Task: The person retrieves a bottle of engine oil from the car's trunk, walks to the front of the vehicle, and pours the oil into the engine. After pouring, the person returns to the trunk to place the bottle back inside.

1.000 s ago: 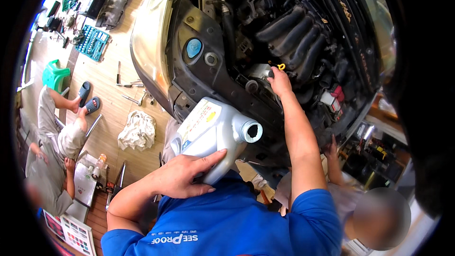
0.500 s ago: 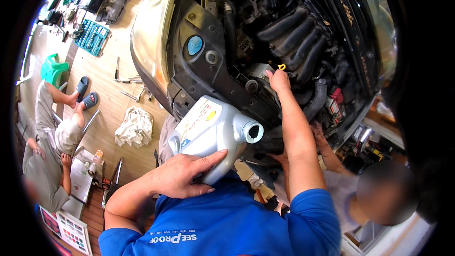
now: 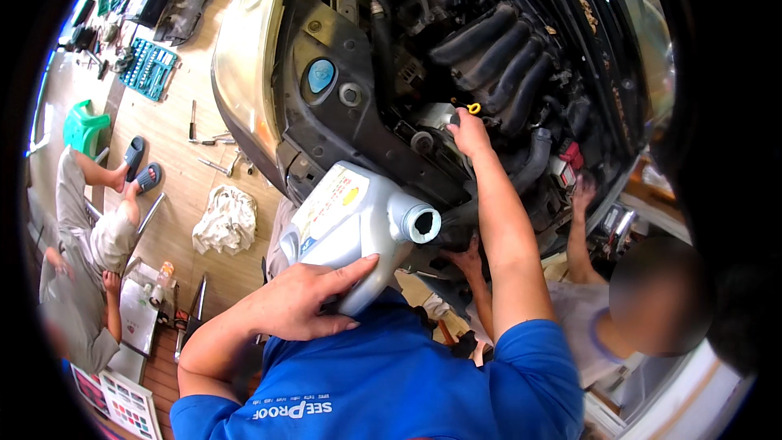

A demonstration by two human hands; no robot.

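Observation:
My left hand (image 3: 314, 297) is wrapped round the lower side of a grey plastic oil jug (image 3: 342, 224). The jug leans over the car's front, its uncapped round mouth (image 3: 422, 224) facing up. My right hand (image 3: 470, 132) reaches into the engine bay, fingers closed together by a silver engine cover (image 3: 437, 116). A dark bit shows at the fingertips, but what they hold is hidden. Just beyond them stands the yellow ring of a dipstick (image 3: 473, 108). Black ribbed intake pipes (image 3: 509, 65) lie farther off.
At the right, a co-worker's one hand (image 3: 583, 193) is by the red-topped battery (image 3: 564, 169), the other (image 3: 466, 259) under my right forearm. Another person (image 3: 81, 261) sits at left. A white rag (image 3: 226, 218), loose wrenches (image 3: 218, 166) and a teal socket set (image 3: 148, 68) lie on the floor.
The view has shifted slightly. The co-worker's far hand has moved up toward the battery, and their other hand shows more fully. My hands keep about the same places.

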